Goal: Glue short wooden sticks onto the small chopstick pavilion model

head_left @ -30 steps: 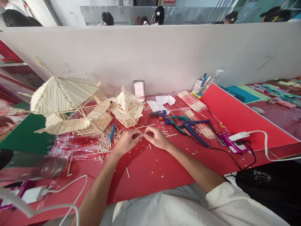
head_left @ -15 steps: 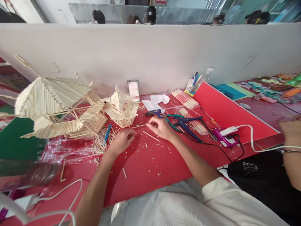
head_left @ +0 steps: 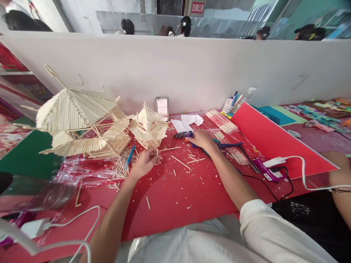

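My left hand (head_left: 148,163) is above the red table, thumb and fingers pinched on a short wooden stick (head_left: 157,151). My right hand (head_left: 203,140) is closed over the back of a blue glue gun (head_left: 184,134), whose dark nozzle points left; the handle is mostly hidden by the hand. Between the hands lie loose thin sticks (head_left: 181,162) and small scraps. A small stick-built pavilion (head_left: 148,128) stands just beyond my left hand. Left of it is a larger stick-built pavilion (head_left: 79,113) with a wide ribbed roof.
Blue-handled pliers (head_left: 230,145) and packs of sticks (head_left: 221,121) lie beyond my right forearm. A red board (head_left: 276,137) leans at the right near a purple power strip (head_left: 270,171). A blue pen-like tool (head_left: 130,156) rests among scraps. Another person's arm (head_left: 340,171) is at the far right.
My right hand has moved away from my left, out to the glue gun, and closed on it. My left hand stays near the small pavilion. The view has shifted slightly.
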A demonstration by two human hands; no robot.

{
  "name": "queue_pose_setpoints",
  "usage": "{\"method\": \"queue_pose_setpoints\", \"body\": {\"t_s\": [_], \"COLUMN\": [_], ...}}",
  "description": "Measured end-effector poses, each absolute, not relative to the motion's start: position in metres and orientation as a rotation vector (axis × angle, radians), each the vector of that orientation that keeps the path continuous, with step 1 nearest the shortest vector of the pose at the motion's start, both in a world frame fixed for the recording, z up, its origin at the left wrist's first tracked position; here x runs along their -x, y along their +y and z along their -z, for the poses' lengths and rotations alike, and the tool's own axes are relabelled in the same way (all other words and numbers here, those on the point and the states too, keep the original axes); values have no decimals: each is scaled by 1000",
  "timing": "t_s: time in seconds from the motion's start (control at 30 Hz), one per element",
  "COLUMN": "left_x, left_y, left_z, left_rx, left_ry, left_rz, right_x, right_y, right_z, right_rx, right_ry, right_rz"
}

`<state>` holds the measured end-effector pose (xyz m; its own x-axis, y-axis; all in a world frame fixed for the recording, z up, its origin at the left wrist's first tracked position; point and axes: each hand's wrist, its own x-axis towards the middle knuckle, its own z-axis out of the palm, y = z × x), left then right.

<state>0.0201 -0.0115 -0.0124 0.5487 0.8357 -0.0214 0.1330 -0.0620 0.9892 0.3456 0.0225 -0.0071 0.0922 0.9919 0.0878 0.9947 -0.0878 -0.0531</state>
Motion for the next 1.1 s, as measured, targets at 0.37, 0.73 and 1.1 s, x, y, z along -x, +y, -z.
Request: {"method": "queue_pose_setpoints", "body": {"t_s": [0.37,0.73,1.1], "left_x": [-18,-20,-21], "left_y": [-10,-13,-15], "left_z": [8,1,2], "left_rx": [-1835,-1975,-1982], "left_ry": [913,942,920], "left_rz": [-738,-648,-623], "right_x": [-350,-359,-371], "right_y": [17,25,34], "right_z": [20,19,17], "right_rx": [2152,1888,1624], "right_ry": [-1998,-1716,-1409], "right_rz": [170,333,0]}}
